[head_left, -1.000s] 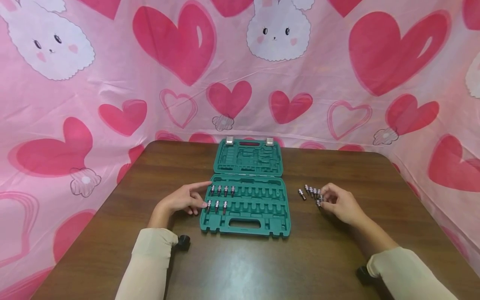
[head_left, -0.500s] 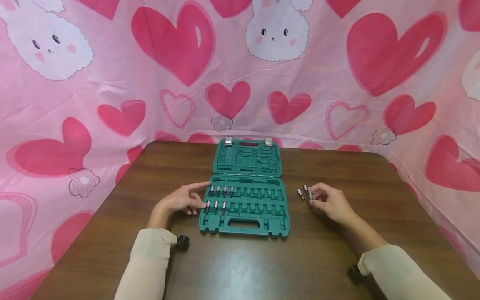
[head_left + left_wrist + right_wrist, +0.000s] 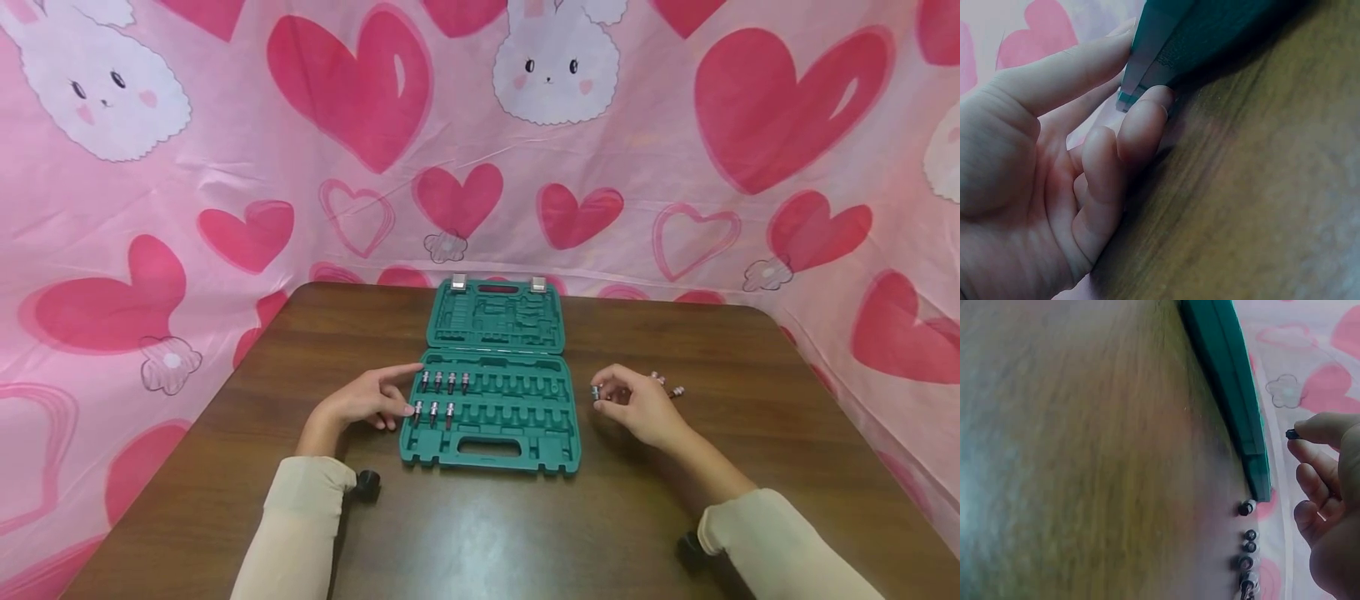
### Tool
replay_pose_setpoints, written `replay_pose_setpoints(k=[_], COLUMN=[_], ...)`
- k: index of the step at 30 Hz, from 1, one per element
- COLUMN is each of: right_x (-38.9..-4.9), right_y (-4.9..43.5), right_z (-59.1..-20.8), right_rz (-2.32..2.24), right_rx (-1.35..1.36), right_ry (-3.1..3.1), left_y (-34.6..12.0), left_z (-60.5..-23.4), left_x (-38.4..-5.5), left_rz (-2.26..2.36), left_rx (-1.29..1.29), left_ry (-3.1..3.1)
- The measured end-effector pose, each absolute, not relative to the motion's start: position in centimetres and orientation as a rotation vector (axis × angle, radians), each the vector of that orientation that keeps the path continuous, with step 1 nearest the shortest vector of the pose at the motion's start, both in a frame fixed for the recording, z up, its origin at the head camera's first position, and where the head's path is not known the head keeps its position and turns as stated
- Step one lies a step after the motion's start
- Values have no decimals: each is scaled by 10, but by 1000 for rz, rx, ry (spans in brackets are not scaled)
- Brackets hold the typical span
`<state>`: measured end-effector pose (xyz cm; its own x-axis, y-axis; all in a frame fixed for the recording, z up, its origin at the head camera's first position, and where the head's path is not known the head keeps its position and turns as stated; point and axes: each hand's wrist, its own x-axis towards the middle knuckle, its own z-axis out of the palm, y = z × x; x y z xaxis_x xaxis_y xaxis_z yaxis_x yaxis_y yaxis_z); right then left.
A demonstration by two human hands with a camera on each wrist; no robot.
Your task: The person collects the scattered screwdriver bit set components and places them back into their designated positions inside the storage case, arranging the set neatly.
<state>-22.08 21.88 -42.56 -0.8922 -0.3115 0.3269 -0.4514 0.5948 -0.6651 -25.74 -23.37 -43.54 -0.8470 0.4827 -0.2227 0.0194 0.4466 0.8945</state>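
A green plastic tool case (image 3: 491, 450) lies open on the table, its lid folded back. Several bit sockets (image 3: 452, 382) stand in the left slots of its two rows. My left hand (image 3: 367, 398) is at the case's left side, index finger and thumb straight against the edge, the other fingers loosely bent, as the left wrist view also shows. Right of the case, my right hand (image 3: 637, 404) pinches one bit socket (image 3: 596, 392) between thumb and fingertips, raised off the table; its dark tip pokes out in the right wrist view.
Beyond my right hand lie loose bit sockets (image 3: 677, 392), partly hidden by it; the right wrist view shows several loose bit sockets (image 3: 1247, 507) in a line near the case. A pink heart-patterned cloth (image 3: 637, 208) hangs behind the brown table (image 3: 480, 533).
My right hand has moved left from the loose bit sockets toward the case and now holds one up. The left hand and the case stay where they were.
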Motion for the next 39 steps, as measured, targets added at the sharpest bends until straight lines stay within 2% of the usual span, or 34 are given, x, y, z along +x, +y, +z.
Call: replay_pose_setpoints(k=[39], right_x=[-235], right_y=[146], right_z=[-433], right_rz=[1202], right_rx=[794], right_ry=[-2678], left_y=[-233], left_z=[-437], left_x=[-259], left_rz=[1390], left_rx=[411], left_ry=[2248])
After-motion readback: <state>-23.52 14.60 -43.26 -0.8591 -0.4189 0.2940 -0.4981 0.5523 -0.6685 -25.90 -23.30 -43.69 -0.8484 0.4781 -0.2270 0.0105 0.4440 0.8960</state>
